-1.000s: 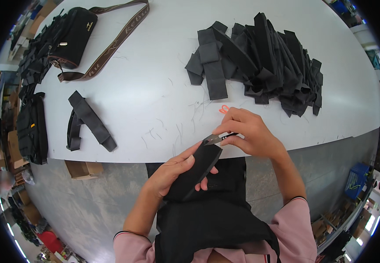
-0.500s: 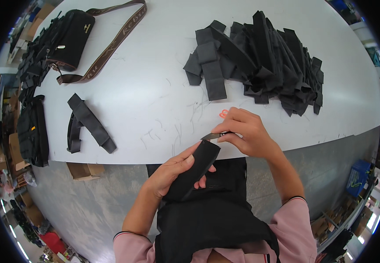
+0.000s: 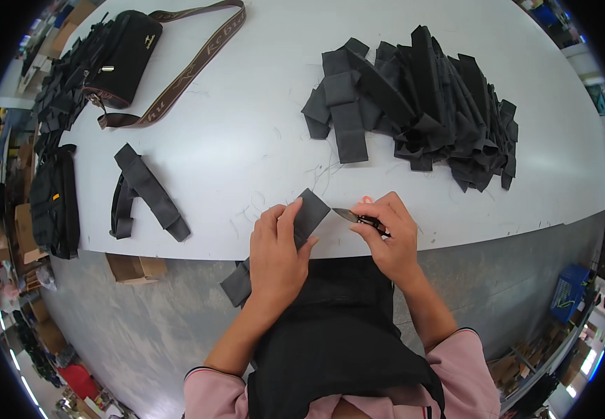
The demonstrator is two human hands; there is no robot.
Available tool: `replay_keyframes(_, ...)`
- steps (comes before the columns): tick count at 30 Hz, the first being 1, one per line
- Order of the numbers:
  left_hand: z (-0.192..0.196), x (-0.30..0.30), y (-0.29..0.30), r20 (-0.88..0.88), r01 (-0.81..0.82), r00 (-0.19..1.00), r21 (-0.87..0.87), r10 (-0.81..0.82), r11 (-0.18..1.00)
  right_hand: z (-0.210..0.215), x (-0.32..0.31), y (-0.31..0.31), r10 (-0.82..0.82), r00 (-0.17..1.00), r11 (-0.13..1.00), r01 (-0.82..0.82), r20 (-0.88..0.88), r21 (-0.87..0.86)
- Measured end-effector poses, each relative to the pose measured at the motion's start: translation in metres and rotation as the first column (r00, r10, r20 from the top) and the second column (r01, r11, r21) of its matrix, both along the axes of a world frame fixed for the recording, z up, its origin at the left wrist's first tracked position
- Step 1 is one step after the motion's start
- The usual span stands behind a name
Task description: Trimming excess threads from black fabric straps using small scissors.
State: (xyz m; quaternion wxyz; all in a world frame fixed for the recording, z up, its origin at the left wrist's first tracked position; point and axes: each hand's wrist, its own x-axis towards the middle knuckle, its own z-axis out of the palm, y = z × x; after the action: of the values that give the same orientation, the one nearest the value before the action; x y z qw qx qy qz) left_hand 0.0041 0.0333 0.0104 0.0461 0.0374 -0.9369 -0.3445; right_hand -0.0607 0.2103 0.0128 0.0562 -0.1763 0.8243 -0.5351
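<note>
Gripping a small metal blade tool [image 3: 358,218], the right hand [image 3: 388,241] pinches it, tip pointing left. Left hand [image 3: 277,251] presses the flat black fabric strap [image 3: 307,215] at the white worktop [image 3: 247,140] near edge; the strap's long axis slants toward the blade.

Matt black woven cloth: strap [image 3: 295,234] under left hand [image 3: 278,255]. Small snips [image 3: 358,218] in right hand [image 3: 390,241], bright metal blades, dark handles. Smooth white table [image 3: 247,126], faintly scuffed. Far right, heap [image 3: 421,105] of the same matt webbing. Far left, black bag [image 3: 122,56], brown woven band.
</note>
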Motion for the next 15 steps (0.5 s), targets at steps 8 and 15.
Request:
replay_keyframes(8,0.0,-0.002,0.004,0.043,-0.014,0.999,0.37,-0.002,0.929,-0.02,-0.015,-0.036,0.151,0.778,0.917,0.12,0.61,-0.381)
replay_keyframes(15,-0.003,0.017,-0.023,0.256,-0.25,0.94,0.967,-0.227,0.055,-0.033,-0.022,-0.035,0.357,0.479,0.784,0.313,0.802,-0.536)
